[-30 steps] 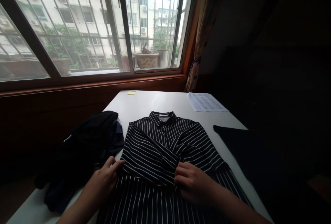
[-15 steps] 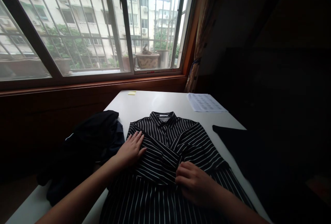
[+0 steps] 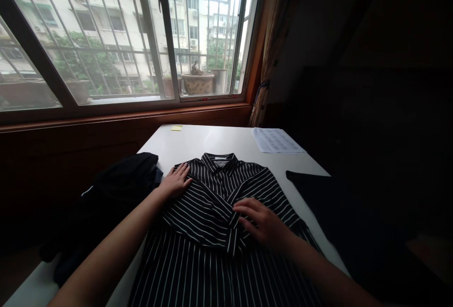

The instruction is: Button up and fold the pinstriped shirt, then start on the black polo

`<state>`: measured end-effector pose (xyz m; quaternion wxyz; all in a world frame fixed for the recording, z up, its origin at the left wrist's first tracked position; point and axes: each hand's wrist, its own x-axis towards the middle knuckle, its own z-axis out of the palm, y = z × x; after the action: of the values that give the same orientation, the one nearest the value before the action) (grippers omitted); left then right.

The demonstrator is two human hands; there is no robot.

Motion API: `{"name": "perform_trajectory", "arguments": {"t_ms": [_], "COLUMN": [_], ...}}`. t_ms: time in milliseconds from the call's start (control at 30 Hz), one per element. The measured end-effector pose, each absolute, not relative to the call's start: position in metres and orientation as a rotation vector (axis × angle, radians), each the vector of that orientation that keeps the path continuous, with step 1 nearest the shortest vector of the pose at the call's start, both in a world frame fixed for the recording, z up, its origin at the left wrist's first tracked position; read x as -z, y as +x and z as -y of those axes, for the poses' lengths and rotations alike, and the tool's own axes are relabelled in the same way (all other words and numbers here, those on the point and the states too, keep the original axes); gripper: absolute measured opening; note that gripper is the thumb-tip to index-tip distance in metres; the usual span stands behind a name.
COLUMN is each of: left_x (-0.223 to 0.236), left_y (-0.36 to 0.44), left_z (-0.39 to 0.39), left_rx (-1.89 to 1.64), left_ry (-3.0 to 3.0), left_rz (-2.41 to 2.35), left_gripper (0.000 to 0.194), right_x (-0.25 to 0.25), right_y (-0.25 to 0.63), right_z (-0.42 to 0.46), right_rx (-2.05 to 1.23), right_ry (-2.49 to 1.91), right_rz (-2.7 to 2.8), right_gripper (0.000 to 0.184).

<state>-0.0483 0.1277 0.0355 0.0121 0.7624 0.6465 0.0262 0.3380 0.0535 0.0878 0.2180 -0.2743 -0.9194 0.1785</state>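
Note:
A black shirt with white stripes (image 3: 212,269) lies spread on the white table, its collar toward the window and both sleeves folded across the chest. My left hand (image 3: 176,180) rests flat on the shoulder at the left, fingers stretched out. Over the crossed sleeves is my right hand (image 3: 260,222), fingers apart and slightly bent, close to the cuff (image 3: 231,241). Whether its fingertips touch the cloth I cannot tell. The shirt's lower hem runs out of view.
Dark crumpled clothing (image 3: 120,189) lies on the table's left side. Another dark cloth (image 3: 329,203) hangs over the right edge. Printed sheets (image 3: 278,140) and a yellow sticky note (image 3: 176,128) are at the far end of the white table (image 3: 205,139), below a barred window.
My left hand has slid up toward the shirt's shoulder. My right hand has let go of the sleeve's cuff end and opened, rising slightly; the cuff now lies visible on the shirt.

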Motion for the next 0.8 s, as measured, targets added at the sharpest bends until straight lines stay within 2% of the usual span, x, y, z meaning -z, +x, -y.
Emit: {"name": "perform_trajectory", "arguments": {"t_ms": [200, 367, 600, 800], "left_x": [-0.045, -0.034, -0.028, -0.033], "left_y": [-0.018, 0.024, -0.010, -0.025], "left_z": [-0.127, -0.139, -0.161, -0.163], "left_rx": [-0.094, -0.129, -0.176, -0.170], "left_ry": [2.456, 2.431, 2.143, 2.128], "left_rz": [-1.965, -1.958, -2.256, -2.280], "left_gripper": [0.057, 0.062, 0.067, 0.063], "right_x": [-0.065, -0.046, -0.032, -0.027], "right_y": [0.331, 0.308, 0.317, 0.346], "right_z": [-0.110, -0.140, -0.167, -0.197], "right_rx": [-0.278, -0.255, -0.233, -0.188], "right_ry": [-1.162, -1.325, -1.448, -1.595], "right_rz": [2.534, 2.666, 2.646, 2.548], "right_gripper": [0.051, 0.064, 0.069, 0.067]}}
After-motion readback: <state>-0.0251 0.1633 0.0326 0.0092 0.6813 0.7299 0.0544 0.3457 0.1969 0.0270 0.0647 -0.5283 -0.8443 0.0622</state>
